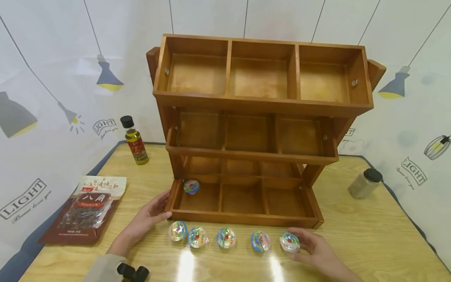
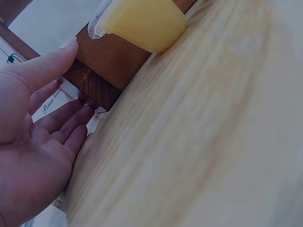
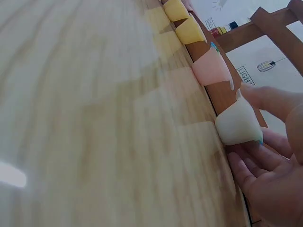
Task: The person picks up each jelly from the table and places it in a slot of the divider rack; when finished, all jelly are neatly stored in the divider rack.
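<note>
My right hand (image 1: 317,250) holds a white jelly cup (image 3: 239,124) between thumb and fingers, at the right end of a row on the table; its lid faces up in the head view. Left of it stand a pink jelly cup (image 1: 260,241) and several others, including a yellow one (image 2: 144,23). My left hand (image 1: 148,215) rests at the front left corner of the three-tier wooden rack (image 1: 243,218), thumb at the front and fingers along the side. Another jelly cup (image 1: 191,187) lies in the bottom tier's left compartment.
A brown bag of star anise (image 1: 82,211) lies at the left. Behind it stands an oil bottle (image 1: 136,145). A black-capped jar (image 1: 365,184) is on the right. At the front left is a black object (image 1: 133,272) by the left sleeve.
</note>
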Demonstrator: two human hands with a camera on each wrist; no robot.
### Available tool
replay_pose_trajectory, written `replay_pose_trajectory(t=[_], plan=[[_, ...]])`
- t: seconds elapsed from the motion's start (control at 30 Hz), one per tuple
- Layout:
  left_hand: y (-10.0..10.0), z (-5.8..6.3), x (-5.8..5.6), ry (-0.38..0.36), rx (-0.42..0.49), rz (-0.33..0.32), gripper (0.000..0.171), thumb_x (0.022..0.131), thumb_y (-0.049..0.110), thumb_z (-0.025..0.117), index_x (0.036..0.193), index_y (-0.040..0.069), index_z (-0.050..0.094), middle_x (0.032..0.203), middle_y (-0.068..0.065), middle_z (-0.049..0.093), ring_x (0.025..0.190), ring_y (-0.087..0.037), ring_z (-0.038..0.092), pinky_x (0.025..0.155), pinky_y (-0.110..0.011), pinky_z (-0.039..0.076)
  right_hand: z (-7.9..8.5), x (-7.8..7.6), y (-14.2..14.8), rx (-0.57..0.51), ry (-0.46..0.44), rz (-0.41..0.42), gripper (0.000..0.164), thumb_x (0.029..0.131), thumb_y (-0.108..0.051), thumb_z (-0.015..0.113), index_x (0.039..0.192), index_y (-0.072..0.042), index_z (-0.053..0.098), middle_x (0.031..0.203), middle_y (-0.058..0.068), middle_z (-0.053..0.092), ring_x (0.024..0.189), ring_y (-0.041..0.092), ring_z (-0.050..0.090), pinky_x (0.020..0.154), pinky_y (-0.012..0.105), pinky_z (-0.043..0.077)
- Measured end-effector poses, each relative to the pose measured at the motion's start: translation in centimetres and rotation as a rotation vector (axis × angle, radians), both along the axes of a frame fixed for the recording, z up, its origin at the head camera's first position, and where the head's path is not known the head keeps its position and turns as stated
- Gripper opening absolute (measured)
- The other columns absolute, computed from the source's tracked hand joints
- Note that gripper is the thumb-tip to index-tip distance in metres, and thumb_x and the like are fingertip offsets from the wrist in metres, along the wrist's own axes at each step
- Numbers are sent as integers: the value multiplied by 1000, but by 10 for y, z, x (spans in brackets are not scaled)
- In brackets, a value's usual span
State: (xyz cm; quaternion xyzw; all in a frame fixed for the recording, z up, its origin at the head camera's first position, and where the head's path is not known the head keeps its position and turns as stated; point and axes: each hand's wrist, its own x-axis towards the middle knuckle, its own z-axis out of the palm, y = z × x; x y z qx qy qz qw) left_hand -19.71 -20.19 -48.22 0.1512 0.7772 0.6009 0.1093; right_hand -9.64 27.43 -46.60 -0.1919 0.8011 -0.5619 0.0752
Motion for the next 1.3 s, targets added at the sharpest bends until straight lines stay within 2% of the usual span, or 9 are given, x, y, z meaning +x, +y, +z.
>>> replay_pose_trajectory(t=[0.13, 0.23, 0.37, 0.53, 0.63, 0.83, 0.9, 1.1, 1.3], plan=[[0, 0, 0, 1, 10, -2, 69, 83, 23, 60, 141, 16, 24, 143, -17, 29, 115, 5, 40, 91, -6, 33, -3, 1, -2, 65, -33, -83, 54, 76, -16, 68, 121, 5, 47, 113, 6, 58, 97, -5, 54, 84, 11, 44], [1, 0, 0, 8, 15, -6, 68, 84, 22, 60, 141, 14, 24, 143, -18, 29, 121, -8, 39, 91, -6, 33, -4, 1, -2, 65, -38, -81, 54, 76, -16, 69, 120, 6, 47, 113, 7, 58, 97, -5, 54, 84, 11, 44], [2, 1, 2, 5, 26, -5, 68, 84, 21, 60, 141, 13, 24, 143, -19, 28, 127, -29, 33, 90, -6, 33, -5, 2, -1, 10, -40, -52, 54, 76, -12, 68, 120, 9, 45, 113, -3, 58, 98, -4, 54, 85, 10, 43], [3, 3, 4, 3, 38, -7, 68, 84, 20, 59, 141, 12, 24, 143, -20, 28, 127, -35, 30, 90, -5, 32, -7, 2, 1, -63, 10, -17, 53, 75, -3, 67, 119, 13, 43, 111, -16, 57, 98, -3, 55, 84, 10, 44], [2, 2, 4, 10, 37, -8, 68, 84, 20, 59, 141, 13, 24, 143, -20, 28, 127, -31, 31, 90, -5, 32, -8, 3, -1, -75, 50, -33, 51, 73, 0, 67, 117, 15, 45, 110, -15, 58, 97, -3, 56, 82, 11, 45], [-2, 2, 6, 15, 33, -2, 67, 84, 19, 59, 141, 12, 25, 142, -20, 30, 116, 4, 40, 91, -5, 32, -4, 5, -10, -96, 106, -130, 51, 69, 3, 69, 113, 15, 47, 106, -15, 60, 94, -3, 57, 81, 12, 47], [-3, 2, 6, 13, 29, -1, 67, 84, 20, 59, 141, 12, 24, 142, -20, 30, 115, 5, 40, 91, -5, 32, 2, 2, -12, -106, 155, -148, 51, 68, 6, 69, 113, 15, 48, 107, -15, 60, 96, -3, 57, 82, 11, 46], [-4, 3, 4, 25, 19, 3, 67, 85, 21, 59, 141, 12, 24, 143, -19, 28, 127, -30, 31, 91, -4, 32, 41, -21, -28, -49, 262, -184, 50, 68, 4, 71, 114, 6, 53, 103, -14, 63, 89, 1, 60, 75, 17, 50], [1, -1, 0, 13, 22, -2, 67, 84, 21, 60, 141, 14, 24, 143, -17, 29, 125, -19, 36, 91, -6, 34, 76, -59, -60, 48, 193, -113, 47, 70, -11, 74, 113, -2, 58, 99, 9, 66, 80, 5, 61, 66, 22, 52]])
